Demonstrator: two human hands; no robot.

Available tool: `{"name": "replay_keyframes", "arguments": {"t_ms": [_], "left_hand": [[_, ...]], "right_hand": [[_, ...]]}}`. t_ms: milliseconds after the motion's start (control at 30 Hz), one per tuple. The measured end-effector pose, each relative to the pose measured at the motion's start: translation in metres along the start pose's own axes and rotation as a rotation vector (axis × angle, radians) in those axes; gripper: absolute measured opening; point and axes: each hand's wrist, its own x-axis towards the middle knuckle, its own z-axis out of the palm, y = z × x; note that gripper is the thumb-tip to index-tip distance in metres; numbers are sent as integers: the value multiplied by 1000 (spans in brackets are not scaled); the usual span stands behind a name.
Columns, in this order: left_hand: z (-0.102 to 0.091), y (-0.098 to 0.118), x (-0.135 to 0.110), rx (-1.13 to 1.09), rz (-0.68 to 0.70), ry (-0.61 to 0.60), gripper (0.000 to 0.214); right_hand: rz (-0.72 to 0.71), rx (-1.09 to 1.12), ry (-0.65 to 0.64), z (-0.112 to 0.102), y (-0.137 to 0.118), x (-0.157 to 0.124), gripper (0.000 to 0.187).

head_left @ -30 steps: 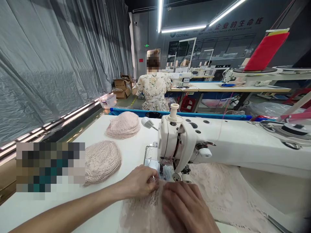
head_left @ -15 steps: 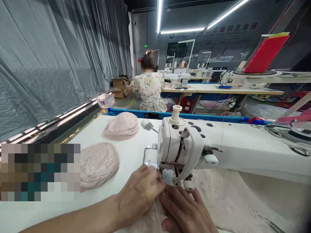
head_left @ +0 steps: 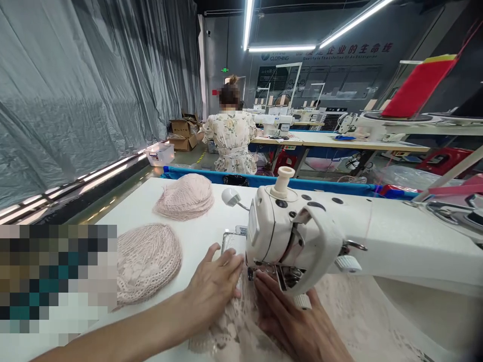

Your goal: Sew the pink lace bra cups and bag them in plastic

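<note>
1. Lace fabric [head_left: 239, 324] is lying on the bench [head_left: 198, 231], reaching the presser foot [head_left: 250, 274]
2. Right hand [head_left: 300, 319] is resting on the fabric, fingers [head_left: 270, 290] extended; any pinch cannot be told
3. Left hand [head_left: 213, 289] is resting at its left side, fingers spread, released
4. Sewing machine [head_left: 396, 226] is standing on the bench
5. Near lace stack [head_left: 151, 261] and far lace stack [head_left: 185, 196] are lying left of it
6. A person [head_left: 232, 136] is facing away beyond the bench

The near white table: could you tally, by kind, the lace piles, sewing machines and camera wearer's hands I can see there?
Lace piles, rear pile and front pile: 2
Sewing machine: 1
Hands, left hand and right hand: 2
Total: 5
</note>
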Motion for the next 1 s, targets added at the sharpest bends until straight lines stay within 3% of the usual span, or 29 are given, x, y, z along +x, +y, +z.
{"name": "replay_keyframes", "arguments": {"t_ms": [100, 200, 367, 433, 533, 700, 900, 1000], "left_hand": [[7, -9, 8, -6, 14, 17, 13], [2, -5, 11, -28, -2, 13, 13], [-27, 25, -1, -223, 44, 15, 16], [-36, 38, -10, -314, 98, 3, 31], [-40, 49, -20, -300, 95, 11, 39], [-40, 56, -22, -285, 23, 31, 5], [-34, 50, -12, -40, 29, 198, 21], [-34, 46, -11, 23, 40, 190, 25]], "right_hand": [[38, -2, -25, -2, 3, 2, 34], [30, 24, 15, -11, 2, 7, 38], [-59, 345, -56, -28, -9, 9, 54], [-73, 411, -35, -28, -17, 5, 60], [-45, 447, 46, -22, -29, -1, 45], [0, 511, 82, -18, -38, -1, 30], [103, 424, 175, -11, -38, 6, 17], [123, 404, 161, -12, -40, 9, 15]]}}
